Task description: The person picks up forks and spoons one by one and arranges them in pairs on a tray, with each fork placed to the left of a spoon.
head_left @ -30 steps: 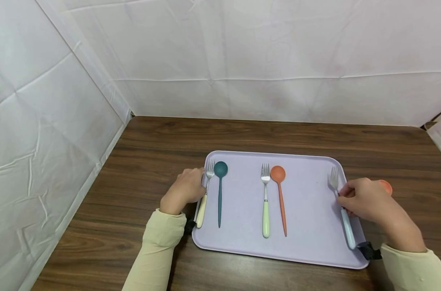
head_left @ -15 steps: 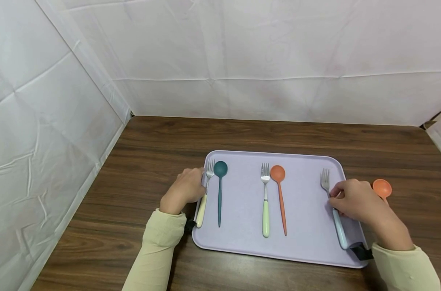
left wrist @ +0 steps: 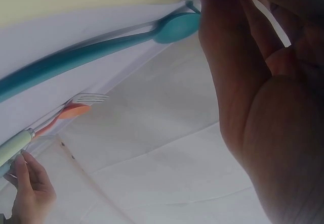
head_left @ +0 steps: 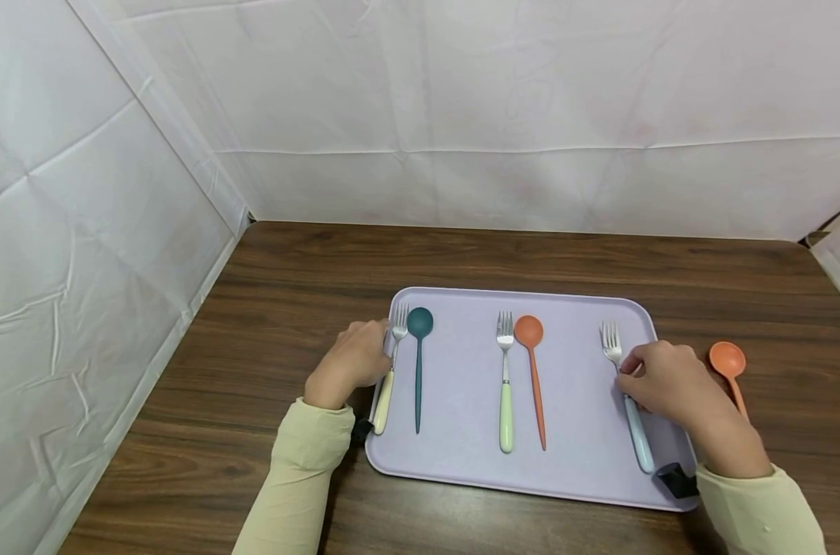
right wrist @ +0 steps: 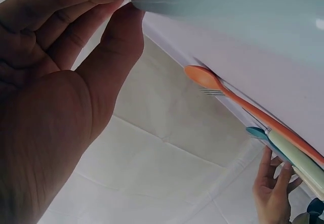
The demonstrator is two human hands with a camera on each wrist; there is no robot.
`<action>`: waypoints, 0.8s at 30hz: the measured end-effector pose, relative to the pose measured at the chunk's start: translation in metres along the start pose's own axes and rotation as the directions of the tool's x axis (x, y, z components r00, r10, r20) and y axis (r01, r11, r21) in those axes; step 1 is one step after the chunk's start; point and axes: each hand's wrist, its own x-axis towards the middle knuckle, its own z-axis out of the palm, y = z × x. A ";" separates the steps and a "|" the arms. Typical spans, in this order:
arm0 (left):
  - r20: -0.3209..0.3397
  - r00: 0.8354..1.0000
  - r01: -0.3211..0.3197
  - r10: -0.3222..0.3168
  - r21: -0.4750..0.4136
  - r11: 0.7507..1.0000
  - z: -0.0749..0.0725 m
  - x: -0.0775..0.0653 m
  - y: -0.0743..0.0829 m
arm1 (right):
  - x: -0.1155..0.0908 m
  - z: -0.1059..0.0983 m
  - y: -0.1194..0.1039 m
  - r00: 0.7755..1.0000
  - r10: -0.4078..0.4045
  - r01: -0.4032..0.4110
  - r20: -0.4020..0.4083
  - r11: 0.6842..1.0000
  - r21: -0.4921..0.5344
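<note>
On the left side of the lavender tray (head_left: 462, 401), my left hand (head_left: 351, 362) pinches a fork with a pale yellow handle (head_left: 384, 402) near its neck. Just right of that fork lies a teal spoon (head_left: 420, 322). A fork with a light green handle (head_left: 506, 416) and an orange spoon (head_left: 529, 331) lie side by side mid-tray. Toward the tray's right end, my right hand (head_left: 673, 389) pinches a fork with a light blue handle (head_left: 638, 435). Its thumb touches the blue handle (right wrist: 228, 16) in the right wrist view. The left fingertips are partly hidden.
Another orange spoon (head_left: 727, 358) lies on the wooden table (head_left: 309, 270) right of the tray, its handle partly behind the right forearm. White sheets (head_left: 462, 116) stand behind and at the left. A black strap (head_left: 677, 479) hangs at the right wrist, over the tray's corner.
My right hand has moved left with the blue-handled fork, from the tray's right rim farther inward. The orange spoon on the table has come into fuller view. My left hand stays put.
</note>
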 end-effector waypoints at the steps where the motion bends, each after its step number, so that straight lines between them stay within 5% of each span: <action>1: 0.000 1.000 0.000 0.000 0.000 1.000 0.000 0.000 0.000 | 0.000 0.000 0.000 1.000 0.004 -0.004 0.002 1.000 0.000; 24: -0.008 1.000 -0.003 0.003 0.017 1.000 0.001 0.001 0.000 | -0.008 -0.022 0.012 0.990 0.098 -0.100 0.102 0.995 0.014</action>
